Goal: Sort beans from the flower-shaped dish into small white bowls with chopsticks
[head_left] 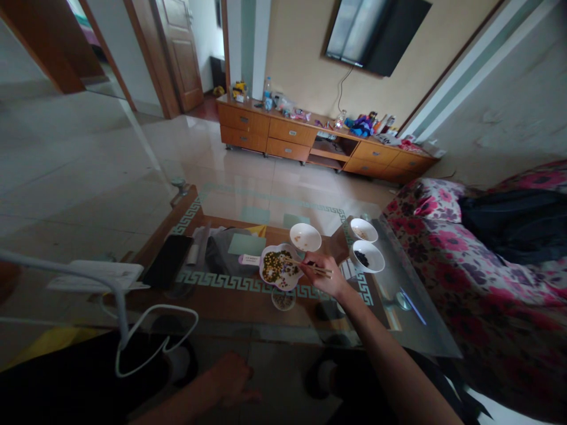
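Note:
My right hand (322, 275) is closed around a pair of wooden chopsticks (319, 269), whose tips reach into a white, flower-shaped dish (264, 280). Mixed yellow, green and dark red beans (274, 267) lie in that dish. Behind it stands a white bowl (305, 236) with a few small pale pieces. To the right are a bowl of black beans (376, 258) and another bowl (364, 229) with some pale pieces. A small clear bowl (283, 300) is in front of the dish. My left hand (233, 378) hangs low near my legs, dim, its fingers partly spread, holding nothing visible.
The glass table (425, 330) also bears a black tablet-like object (168, 260), a white cable (157, 308) at the left and a blue pen (413, 306) at the right. A flowered sofa (465, 254) stands to the right, a long cabinet (290, 133) beyond.

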`<state>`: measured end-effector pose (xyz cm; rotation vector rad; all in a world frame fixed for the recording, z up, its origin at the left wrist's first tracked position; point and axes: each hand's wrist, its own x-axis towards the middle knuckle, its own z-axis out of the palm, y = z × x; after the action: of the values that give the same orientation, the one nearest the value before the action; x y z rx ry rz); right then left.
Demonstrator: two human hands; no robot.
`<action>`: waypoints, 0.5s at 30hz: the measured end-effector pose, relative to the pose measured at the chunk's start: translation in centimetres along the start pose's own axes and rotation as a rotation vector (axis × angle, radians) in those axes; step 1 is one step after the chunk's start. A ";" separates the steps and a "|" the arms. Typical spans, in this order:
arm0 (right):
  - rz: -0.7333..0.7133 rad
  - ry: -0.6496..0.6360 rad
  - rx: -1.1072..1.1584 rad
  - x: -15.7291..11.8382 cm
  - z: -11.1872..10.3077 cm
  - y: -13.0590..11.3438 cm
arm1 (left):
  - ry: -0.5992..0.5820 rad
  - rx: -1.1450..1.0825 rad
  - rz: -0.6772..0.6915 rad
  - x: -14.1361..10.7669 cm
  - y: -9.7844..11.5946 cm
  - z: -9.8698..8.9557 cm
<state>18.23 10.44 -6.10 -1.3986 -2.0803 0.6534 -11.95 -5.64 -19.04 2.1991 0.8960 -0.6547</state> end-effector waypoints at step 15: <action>0.149 0.369 0.205 0.0 -2.9 0.7 | -0.001 -0.036 0.010 -0.1 -0.4 0.4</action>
<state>20.60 10.98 -4.43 -1.4404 -1.5904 0.5959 -12.39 -5.82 -19.39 2.1702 0.8894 -0.6298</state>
